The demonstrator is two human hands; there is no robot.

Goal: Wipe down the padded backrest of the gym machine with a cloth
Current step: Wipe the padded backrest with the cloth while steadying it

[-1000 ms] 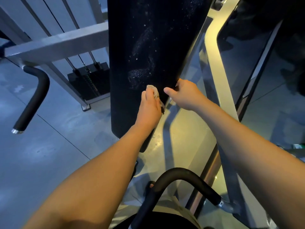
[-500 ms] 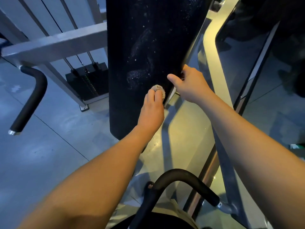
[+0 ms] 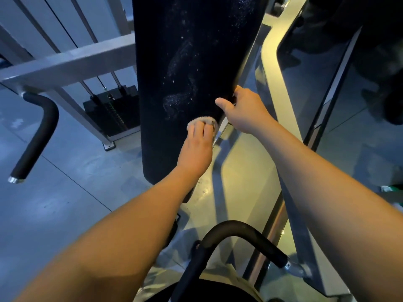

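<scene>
Two hands are working here. My left hand (image 3: 196, 147) is pressing a wadded beige cloth (image 3: 197, 121) against the black padded backrest (image 3: 196, 51), low on its face & close to its right edge. Fingers are curling over the wad, holding it btw hand and pad. Thumb is hiding under the hand, so can't say how it's tucking in.

My right hand (image 3: 245, 110) is gripping the backrest's right edge just above the cloth, fingers wrapping round behind, thumb sticking out across the front. It's steadying the pad.

I'm reading this as mid-wipe, low section. A whitish speckled streak (image 3: 181, 83) is showing on the backrest above the cloth and running up toward its top, so most of the face prob. isn't done yet.

Next move is likely calling for sliding the cloth up thru that streak w/ firm, even pressure, then overlapping passes over to the backrest's left edge. My right hand would need shifting so it isn't covering the edge strip.

Weight stack (image 3: 109, 110) is sitting behind the backrest to its left. A black grip handle (image 3: 37, 136) is hanging further left, and a curved black bar (image 3: 239, 234) is arching below the backrest, nearest me.
</scene>
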